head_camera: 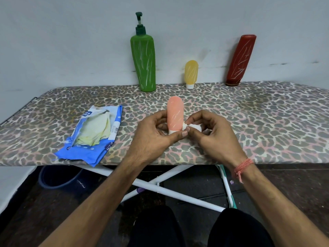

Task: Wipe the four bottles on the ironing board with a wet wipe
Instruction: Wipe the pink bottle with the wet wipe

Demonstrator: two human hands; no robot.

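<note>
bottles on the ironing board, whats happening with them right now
A person is cleaning the pink bottle: the left hand grips its base upright while the right hand pinches a balled wet wipe against its lower side. The green pump bottle, yellow bottle and red bottle wait by the wall. An opened wipes packet lies to the left.

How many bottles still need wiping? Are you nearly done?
Not nearly done, it seems. No bottle looks finished: white streaks still show on all four. In hand now is the pink bottle: the left hand holds its base while the right hand presses a bunched wet wipe against its lower side. Left to do: the green pump bottle, small yellow bottle and red bottle by the wall.
</note>
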